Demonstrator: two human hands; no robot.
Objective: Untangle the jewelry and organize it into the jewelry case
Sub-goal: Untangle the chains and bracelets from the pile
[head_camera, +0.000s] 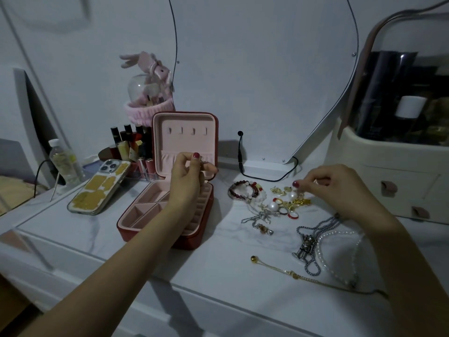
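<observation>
White marble-look vanity top (218,268) w/ mirror behind. I see the left hand (187,176) over the open red jewelry case (170,210), fingers pinching a small silver piece (204,162). Right hand (340,188) curled, fingertips pinching into the tangled jewelry pile (279,205) right of the case.

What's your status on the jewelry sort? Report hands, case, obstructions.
Left hand pinching a small ring over the open jewelry case. Right hand picking at the jewelry pile. Necklaces loose on the tabletop. Nothing blocking the case.
</observation>
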